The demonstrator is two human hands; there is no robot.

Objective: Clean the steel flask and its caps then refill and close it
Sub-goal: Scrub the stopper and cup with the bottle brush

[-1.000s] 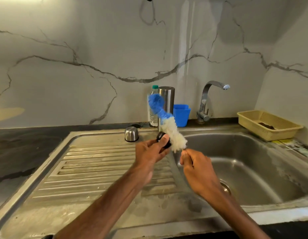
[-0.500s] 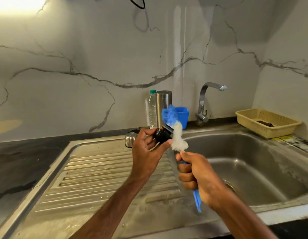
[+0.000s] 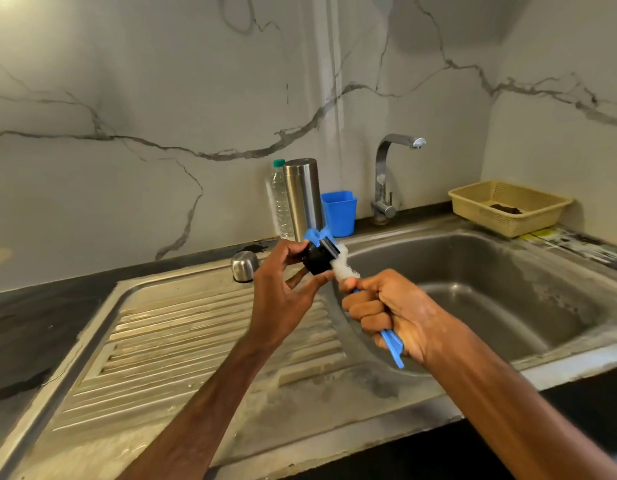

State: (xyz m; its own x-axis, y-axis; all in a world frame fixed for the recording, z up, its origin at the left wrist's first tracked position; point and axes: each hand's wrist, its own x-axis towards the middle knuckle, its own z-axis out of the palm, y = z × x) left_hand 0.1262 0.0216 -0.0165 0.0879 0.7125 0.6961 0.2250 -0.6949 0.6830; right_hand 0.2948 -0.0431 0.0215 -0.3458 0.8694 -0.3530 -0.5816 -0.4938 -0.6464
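Steel flask point(image 3: 303, 197) stood upright and uncapped at the back of the bench, between a clear plastic bottle point(image 3: 278, 199) and a blue cup point(image 3: 339, 213). The left hand point(image 3: 283, 292) pinched the black inner cap point(image 3: 317, 259) in its fingers above the drainboard point(image 3: 182, 334). The right hand point(image 3: 386, 313) was clenched round the bottle brush point(image 3: 392, 344), whose bristles were pushed against the cap. A steel outer cap point(image 3: 244, 266) sat upside down on the drainboard. Judging by this, cleaning was midway: the cap under scrub, rinsing, refilling and closing left. No water ran from the tap point(image 3: 386, 174). No legible writing showed anywhere.
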